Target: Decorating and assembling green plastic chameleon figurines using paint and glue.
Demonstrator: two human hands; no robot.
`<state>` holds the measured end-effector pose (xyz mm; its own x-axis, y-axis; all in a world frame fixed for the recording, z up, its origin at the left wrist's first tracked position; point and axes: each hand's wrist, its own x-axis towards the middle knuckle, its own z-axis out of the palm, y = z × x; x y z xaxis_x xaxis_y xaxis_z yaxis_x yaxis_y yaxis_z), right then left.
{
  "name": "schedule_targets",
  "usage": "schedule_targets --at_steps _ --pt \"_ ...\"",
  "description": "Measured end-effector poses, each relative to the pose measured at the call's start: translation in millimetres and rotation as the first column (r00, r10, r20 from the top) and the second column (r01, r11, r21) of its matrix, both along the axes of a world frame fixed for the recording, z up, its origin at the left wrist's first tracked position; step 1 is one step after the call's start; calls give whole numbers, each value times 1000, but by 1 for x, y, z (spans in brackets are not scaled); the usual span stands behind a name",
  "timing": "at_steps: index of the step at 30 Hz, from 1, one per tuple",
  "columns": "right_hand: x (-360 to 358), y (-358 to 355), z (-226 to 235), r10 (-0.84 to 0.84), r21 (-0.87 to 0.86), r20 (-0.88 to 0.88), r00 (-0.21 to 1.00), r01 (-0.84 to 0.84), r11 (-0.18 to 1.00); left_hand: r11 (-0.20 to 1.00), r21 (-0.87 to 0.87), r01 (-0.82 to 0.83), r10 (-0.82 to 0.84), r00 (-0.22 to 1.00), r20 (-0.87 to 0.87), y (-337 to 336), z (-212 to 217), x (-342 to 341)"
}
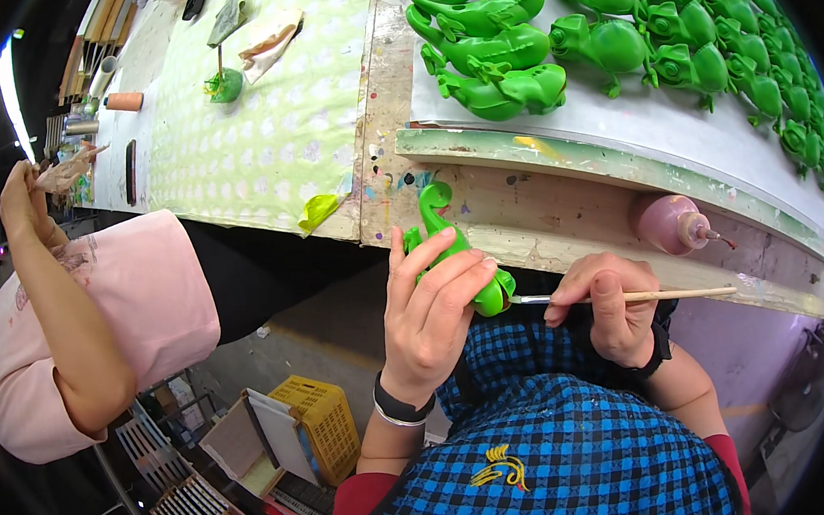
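Workbench (549,216): paint-spotted pale wood, rows of glossy green chameleon-shaped figurines (608,43) lying on white sheeting (713,149) beyond.
Held piece: one glossy green, curl-tailed figurine (436,197), tilted, at the bench's near edge.
Left hand (427,319): fingers curled around its body.
Right hand (617,304): pinching a slim, pale wooden-handled brush (691,292), bristles at the held figurine's lower end.

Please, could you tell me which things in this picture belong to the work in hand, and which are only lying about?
Seem to belong to the work:
green lizard figure, in the left hand
brush, in the right hand, tip at the figure
rows of similar green figures
perhaps the pink bottle

Seem only lying about:
orange roll
pale cloth
yellow crate
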<state>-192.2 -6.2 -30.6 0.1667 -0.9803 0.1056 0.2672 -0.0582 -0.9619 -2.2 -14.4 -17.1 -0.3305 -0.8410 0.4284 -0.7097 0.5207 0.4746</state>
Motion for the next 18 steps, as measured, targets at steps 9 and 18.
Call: schedule_targets --at_steps 9,18 --pt "-2 -1 -2 35 -32 -59 998 -37 999 1000 10 4 -4 1000 -6 0 0 1" --pt "-2 1 2 121 -43 108 987 -117 992 999 34 23 -16 980 -200 3 -9 3"
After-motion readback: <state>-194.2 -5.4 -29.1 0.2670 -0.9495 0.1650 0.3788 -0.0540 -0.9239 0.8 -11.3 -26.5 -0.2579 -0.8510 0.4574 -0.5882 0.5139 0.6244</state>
